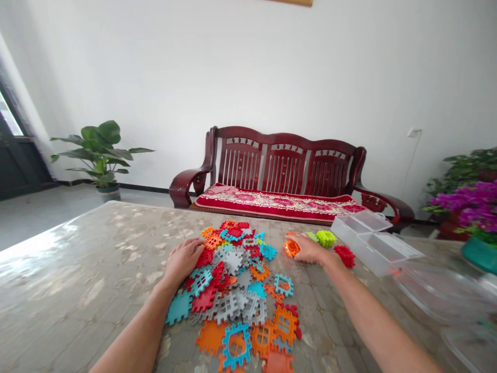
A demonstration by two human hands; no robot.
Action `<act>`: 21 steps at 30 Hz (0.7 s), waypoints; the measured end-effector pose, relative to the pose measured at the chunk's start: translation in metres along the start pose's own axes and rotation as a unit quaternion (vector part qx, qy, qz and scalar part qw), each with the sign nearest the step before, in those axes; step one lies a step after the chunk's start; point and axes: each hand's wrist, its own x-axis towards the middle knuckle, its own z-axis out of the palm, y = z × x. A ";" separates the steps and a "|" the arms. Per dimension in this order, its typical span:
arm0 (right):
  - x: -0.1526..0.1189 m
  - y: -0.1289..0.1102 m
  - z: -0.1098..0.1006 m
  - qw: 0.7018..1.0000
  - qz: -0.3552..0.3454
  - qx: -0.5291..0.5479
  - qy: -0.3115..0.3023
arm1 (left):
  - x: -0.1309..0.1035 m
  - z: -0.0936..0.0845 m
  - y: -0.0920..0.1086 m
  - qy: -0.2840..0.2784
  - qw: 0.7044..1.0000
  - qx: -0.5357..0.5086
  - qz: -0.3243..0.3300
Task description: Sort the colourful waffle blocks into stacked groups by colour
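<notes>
While the left hand lies palm-down with its fingers loosely spread on the near-left edge of the heap of interlocking tiles, its fingertips touch a red tile and the rest of the heap fans out to the right of and below them across the table. Well apart from it, the right hand has its fingers curled together around an orange piece at their tips, with a green cluster just beyond the fingers, a red cluster beside the wrist, and a clear compartment box further right.
</notes>
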 end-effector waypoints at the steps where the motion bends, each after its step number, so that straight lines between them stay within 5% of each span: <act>1: 0.002 0.000 0.000 1.000 0.002 -0.004 -0.001 | 0.000 0.000 -0.001 0.001 1.000 -0.001 0.001; 14: 0.002 0.016 0.004 0.996 0.009 0.093 0.008 | 0.001 0.002 0.000 -0.006 1.000 0.003 -0.004; 21: 0.003 0.001 -0.002 1.000 0.020 -0.008 0.019 | 0.001 0.002 0.000 -0.003 1.000 0.006 0.000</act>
